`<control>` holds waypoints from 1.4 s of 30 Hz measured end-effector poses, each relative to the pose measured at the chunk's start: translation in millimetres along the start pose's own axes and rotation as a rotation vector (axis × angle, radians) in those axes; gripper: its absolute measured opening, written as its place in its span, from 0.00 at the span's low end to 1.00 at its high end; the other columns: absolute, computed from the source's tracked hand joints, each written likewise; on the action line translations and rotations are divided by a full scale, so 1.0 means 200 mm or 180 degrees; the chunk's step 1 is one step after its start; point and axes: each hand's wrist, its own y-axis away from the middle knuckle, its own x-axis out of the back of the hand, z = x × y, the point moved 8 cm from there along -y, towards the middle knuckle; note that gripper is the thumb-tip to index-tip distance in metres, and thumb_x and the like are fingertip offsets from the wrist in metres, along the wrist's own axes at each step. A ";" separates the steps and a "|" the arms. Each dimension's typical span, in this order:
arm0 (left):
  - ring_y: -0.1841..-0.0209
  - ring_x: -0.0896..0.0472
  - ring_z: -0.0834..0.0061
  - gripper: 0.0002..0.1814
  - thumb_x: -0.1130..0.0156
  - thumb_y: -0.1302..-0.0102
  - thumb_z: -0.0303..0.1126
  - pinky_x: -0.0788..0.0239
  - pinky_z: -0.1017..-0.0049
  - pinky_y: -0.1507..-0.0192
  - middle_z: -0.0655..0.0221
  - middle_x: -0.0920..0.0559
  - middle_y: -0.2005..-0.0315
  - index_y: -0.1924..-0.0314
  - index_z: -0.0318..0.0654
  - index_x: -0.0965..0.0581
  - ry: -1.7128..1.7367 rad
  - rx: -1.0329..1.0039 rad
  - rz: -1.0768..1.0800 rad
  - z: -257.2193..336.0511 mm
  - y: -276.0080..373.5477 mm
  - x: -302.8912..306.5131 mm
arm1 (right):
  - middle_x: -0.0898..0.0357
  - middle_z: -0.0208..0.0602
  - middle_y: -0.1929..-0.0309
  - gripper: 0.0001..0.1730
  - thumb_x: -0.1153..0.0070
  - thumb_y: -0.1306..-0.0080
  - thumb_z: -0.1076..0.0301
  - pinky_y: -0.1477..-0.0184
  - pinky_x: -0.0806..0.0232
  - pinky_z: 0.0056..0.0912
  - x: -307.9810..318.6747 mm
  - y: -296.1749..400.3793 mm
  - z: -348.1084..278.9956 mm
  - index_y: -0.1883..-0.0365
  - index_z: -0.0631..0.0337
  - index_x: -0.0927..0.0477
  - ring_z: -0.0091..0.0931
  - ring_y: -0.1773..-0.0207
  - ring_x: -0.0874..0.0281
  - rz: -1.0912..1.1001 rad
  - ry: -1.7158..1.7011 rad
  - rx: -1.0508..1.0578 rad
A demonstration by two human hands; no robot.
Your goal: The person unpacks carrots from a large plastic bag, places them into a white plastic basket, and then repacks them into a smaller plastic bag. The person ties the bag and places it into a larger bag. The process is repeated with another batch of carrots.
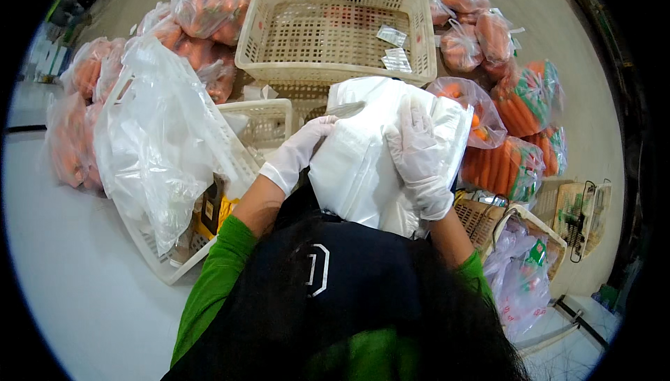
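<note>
A thick stack of white plastic bags [356, 156] lies in front of my body. My left hand [301, 148], in a thin whitish glove, grips the stack's left edge near a fold. Gloved as well, my right hand [421, 156] rests flat on the right part of the stack, fingers extended and pointing away from me. A clear bag of orange produce [468, 114] touches the stack's right side. Beyond the stack stands a cream perforated plastic crate [335, 72] with a few printed paper labels [396, 60] inside.
Bagged carrots [209, 1] are piled at the left and more bagged carrots [505, 166] at the right. Clear plastic bags [152, 140] cover a white basket [167, 273] at left. A smaller crate [256, 106] stands beside it. Lilac plastic bags [518, 276] hang from a crate at lower right.
</note>
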 end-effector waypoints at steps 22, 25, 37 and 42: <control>0.73 0.31 0.89 0.05 0.47 0.34 0.30 0.38 0.87 0.69 0.78 0.24 0.73 0.66 0.37 0.25 -0.0334 -0.3020 0.0160 0.72 0.67 -0.26 | 0.22 0.40 0.62 0.13 0.48 0.41 0.67 0.54 0.32 0.41 1.38 0.45 0.81 0.59 0.62 0.23 0.37 0.57 0.25 0.1720 0.3492 -0.0610; 0.70 0.30 0.85 0.08 0.48 0.34 0.34 0.37 0.84 0.66 0.75 0.24 0.69 0.61 0.37 0.26 -0.0314 -0.3834 0.0551 1.02 1.12 -0.17 | 0.22 0.41 0.60 0.15 0.49 0.40 0.64 0.52 0.32 0.41 1.34 0.52 0.94 0.57 0.62 0.23 0.38 0.55 0.25 0.2034 0.2966 -0.0229; 0.52 0.29 0.71 0.27 0.51 0.35 0.49 0.35 0.71 0.51 0.64 0.28 0.51 0.44 0.35 0.33 0.0719 -0.3810 0.4505 0.24 1.96 1.45 | 0.27 0.29 0.64 0.11 0.54 0.31 0.65 0.56 0.39 0.20 0.53 0.08 0.70 0.61 0.65 0.26 0.19 0.61 0.33 0.1912 -0.3334 -0.1755; 0.51 0.29 0.67 0.26 0.52 0.36 0.41 0.35 0.71 0.51 0.59 0.29 0.49 0.43 0.32 0.35 0.0422 -0.2181 0.4900 -0.14 2.05 1.57 | 0.29 0.24 0.67 0.06 0.51 0.33 0.68 0.61 0.40 0.16 0.40 -0.09 0.50 0.64 0.62 0.27 0.15 0.66 0.36 0.1562 -0.3980 -0.1674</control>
